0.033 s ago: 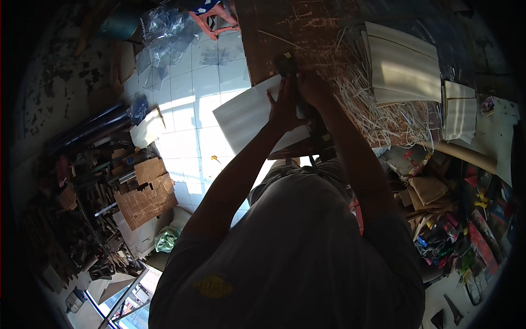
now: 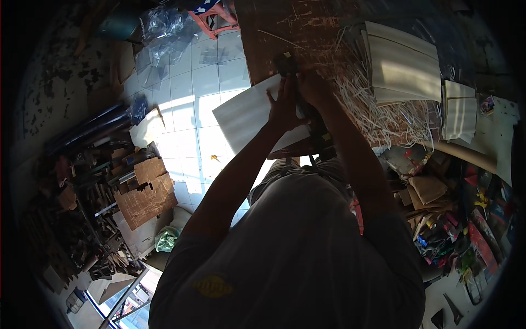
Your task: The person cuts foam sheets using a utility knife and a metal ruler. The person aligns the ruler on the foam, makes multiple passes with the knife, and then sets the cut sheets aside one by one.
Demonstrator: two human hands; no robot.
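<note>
A pale rectangular sheet (image 2: 246, 112) lies at the left edge of the brown, scuffed worktable (image 2: 263, 33), partly jutting past it. Along its right side runs a long dark bar (image 2: 285, 64) with small yellowish marks near its ends; its exact kind is too dark to tell. My left hand (image 2: 284, 108) is spread flat over the sheet and the bar, thumb out to the right. Just right of the bar, my right hand (image 2: 316, 89) is closed with the fingers curled in. Whatever those fingers hold is hidden in shadow.
Thin cut strips (image 2: 378, 112) are heaped right of my right arm. Beyond them lie a stack of pale sheets (image 2: 402, 63) and a smaller stack (image 2: 459, 109). A red stool (image 2: 216, 24) stands past the table's far left. Scrap boards (image 2: 145, 192) pile up at left.
</note>
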